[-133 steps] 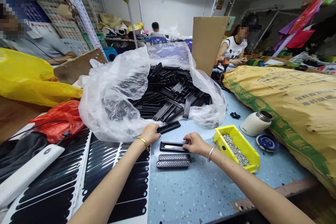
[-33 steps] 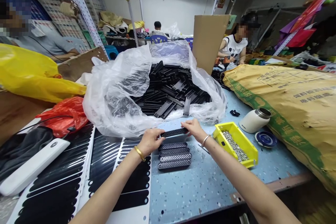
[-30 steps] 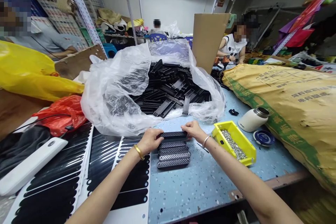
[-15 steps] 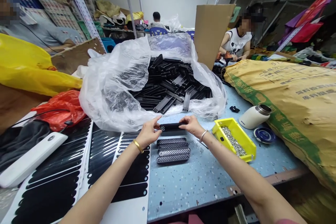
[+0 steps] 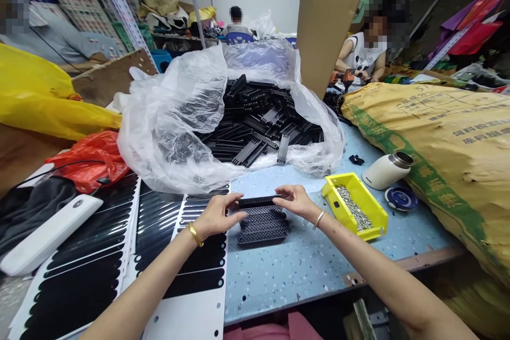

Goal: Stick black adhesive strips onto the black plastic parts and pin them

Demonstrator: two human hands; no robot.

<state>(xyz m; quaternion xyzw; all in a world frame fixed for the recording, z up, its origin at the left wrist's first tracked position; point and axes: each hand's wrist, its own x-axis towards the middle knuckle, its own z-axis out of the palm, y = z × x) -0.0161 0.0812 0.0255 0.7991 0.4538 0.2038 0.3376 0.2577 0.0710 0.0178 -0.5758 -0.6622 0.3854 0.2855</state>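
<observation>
Several black textured plastic strips (image 5: 263, 235) lie side by side in a row on the blue speckled table. At the far side of that row rests another black strip (image 5: 257, 201). My left hand (image 5: 215, 216) is at this strip's left end, thumb and fingers spread apart. Around its right end is my right hand (image 5: 297, 203), fingers loosely parted, the thumb close against the strip. Beyond the hands, a clear plastic bag (image 5: 171, 133) lies open with a heap of black plastic pieces (image 5: 258, 117) inside.
At right are a yellow bin (image 5: 332, 207) of small metal parts, a white flask (image 5: 386, 171), its blue lid (image 5: 401, 198) and a large yellow sack (image 5: 438, 133). Sheets of black stickers (image 5: 79, 276) cover the left side. Other people sit further back.
The strip held between both hands has come down and nearer, to the far side of the row. My left fingers have spread off it, and my right fingers have loosened.
</observation>
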